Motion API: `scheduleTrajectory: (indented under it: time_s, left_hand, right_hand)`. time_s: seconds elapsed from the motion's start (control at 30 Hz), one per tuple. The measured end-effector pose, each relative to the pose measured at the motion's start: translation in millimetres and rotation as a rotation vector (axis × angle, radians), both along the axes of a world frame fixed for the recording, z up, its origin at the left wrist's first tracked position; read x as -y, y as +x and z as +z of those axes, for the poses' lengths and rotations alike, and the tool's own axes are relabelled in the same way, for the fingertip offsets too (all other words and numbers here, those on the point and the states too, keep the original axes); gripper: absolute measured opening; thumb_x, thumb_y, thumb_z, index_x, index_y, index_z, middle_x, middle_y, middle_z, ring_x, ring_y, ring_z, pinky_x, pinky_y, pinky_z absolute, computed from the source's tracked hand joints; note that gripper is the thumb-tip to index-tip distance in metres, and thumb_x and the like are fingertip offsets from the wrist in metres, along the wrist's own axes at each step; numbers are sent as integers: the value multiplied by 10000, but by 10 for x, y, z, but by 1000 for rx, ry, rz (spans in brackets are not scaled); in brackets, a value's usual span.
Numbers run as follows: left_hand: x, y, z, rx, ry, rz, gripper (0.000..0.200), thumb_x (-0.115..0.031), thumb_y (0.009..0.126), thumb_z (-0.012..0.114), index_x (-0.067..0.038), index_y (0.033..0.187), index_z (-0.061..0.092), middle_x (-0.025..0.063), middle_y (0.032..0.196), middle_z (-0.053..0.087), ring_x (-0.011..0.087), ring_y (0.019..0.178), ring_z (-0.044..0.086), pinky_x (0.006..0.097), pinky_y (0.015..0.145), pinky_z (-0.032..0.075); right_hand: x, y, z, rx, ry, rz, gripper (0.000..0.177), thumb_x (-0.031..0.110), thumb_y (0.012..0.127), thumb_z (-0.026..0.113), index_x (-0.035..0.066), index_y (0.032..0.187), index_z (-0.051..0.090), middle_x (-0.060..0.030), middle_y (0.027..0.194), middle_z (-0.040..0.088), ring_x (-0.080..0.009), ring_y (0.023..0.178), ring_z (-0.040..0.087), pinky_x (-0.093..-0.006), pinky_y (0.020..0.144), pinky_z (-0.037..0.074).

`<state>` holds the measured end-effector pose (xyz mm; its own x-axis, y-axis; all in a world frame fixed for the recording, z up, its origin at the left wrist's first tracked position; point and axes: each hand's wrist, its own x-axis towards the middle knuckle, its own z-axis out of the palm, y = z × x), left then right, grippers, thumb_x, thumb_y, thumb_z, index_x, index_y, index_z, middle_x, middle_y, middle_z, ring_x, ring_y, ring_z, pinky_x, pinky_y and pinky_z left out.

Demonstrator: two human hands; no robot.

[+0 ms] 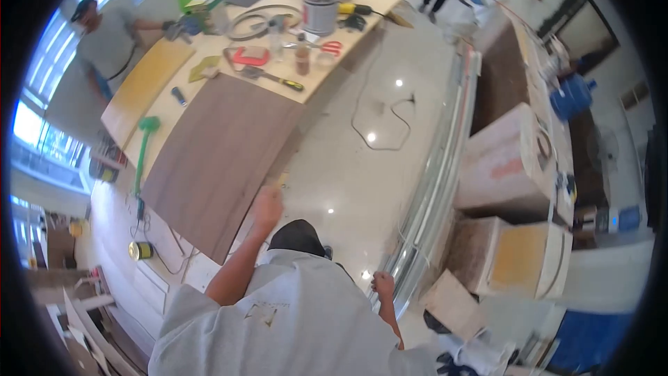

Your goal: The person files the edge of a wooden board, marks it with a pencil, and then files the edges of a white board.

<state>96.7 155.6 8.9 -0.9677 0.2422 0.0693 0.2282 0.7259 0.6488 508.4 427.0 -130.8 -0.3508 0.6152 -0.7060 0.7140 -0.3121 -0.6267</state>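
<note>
My left hand (268,207) is raised at the right edge of a brown wood panel (221,157), its fingers curled in and slightly blurred; nothing shows in it. Whether it touches the panel is unclear. Down at my other side, my right hand (382,283) is a fist with nothing visible in it, nearest the long metal rails (417,219). The brown panel lies on a pale worktable (161,101). Beyond it are a yellow-handled tool (291,85), a red tool (250,56), a brown bottle (302,56) and a metal can (321,12).
A co-worker (111,42) in gloves stands across the table at the left, by a yellowish curved panel (149,83). A green mallet (145,141) lies at the table's left. A black cable (381,148) crosses the floor. Large box-shaped pieces (504,163) stand on the right.
</note>
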Motion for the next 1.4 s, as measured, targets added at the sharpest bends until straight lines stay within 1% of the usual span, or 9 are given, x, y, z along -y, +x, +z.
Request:
scheduleTrajectory:
  time_s: [0.3,0.4,0.5,0.63,0.77,0.93,1.0,1.23,1.4]
  left_hand:
    - [-1155,-40,666,237,248,-364,278,-104,974,690,-39,1243,718,219,1031,689,424,1010,657,506,894,530]
    - [-1383,-241,730,424,370,-345,302,-93,979,694,-54,1278,691,204,1017,692,399,955,684,476,857,548]
    - [-1687,-578,634,410,505,-340,319,-84,992,707,-56,1307,671,177,1006,716,331,932,724,421,833,570]
    - [-1948,-962,729,643,704,-265,385,-98,1001,724,-63,1373,633,162,1046,739,310,973,738,408,871,582]
    - [-1804,-1451,825,348,387,-169,488,-173,973,763,-98,1428,605,154,1275,713,337,1160,685,473,1011,528]
    - [-1315,-1564,654,124,-230,97,753,-328,952,778,-155,1618,471,165,1672,430,393,1538,402,593,1238,320]
    - [-1174,-1477,556,154,-389,183,857,-382,953,770,-164,1684,379,168,1756,310,405,1619,279,629,1281,238]
    - [-1458,-911,480,371,-491,555,971,-431,981,733,-91,1733,221,201,1803,169,424,1663,148,687,1287,167]
    - [-1692,-724,381,454,-498,770,952,-466,1004,703,-101,1736,217,193,1810,157,430,1662,161,697,1274,188]
  right_hand:
    - [-471,-2375,1248,-380,-101,430,350,327,1115,622,-6,1163,719,-65,895,720,-107,681,648,-268,600,533]
    - [-402,-3166,1809,-486,-244,314,404,373,1132,598,-5,1088,732,-66,906,719,-107,731,654,-262,628,536]
    - [-485,-3817,1928,-412,-324,340,488,481,1137,563,20,1243,684,-41,1053,719,-80,841,655,-267,701,533]
    - [-617,-4568,2007,-512,-187,326,460,476,1143,554,43,1029,656,-16,969,682,-57,845,608,-254,700,482]
    - [-1067,-5447,2255,-533,69,331,399,353,1171,490,14,997,610,-38,742,632,-112,716,629,-324,636,497]
    - [-1510,-6514,2350,-244,514,1113,318,284,1107,577,-30,1105,625,-200,782,688,-379,813,732,-461,733,547]
    - [-1471,-6864,2152,-353,420,1215,372,257,1063,634,-52,1270,626,-286,996,719,-483,972,708,-489,830,557]
    - [-1343,-7425,2042,-806,621,1381,438,213,1014,693,-12,1384,626,-295,1275,674,-485,1152,663,-511,994,540]
    - [-1823,-7025,1643,-580,269,1552,266,248,1023,680,-7,1090,714,-248,980,709,-409,921,696,-501,809,531]
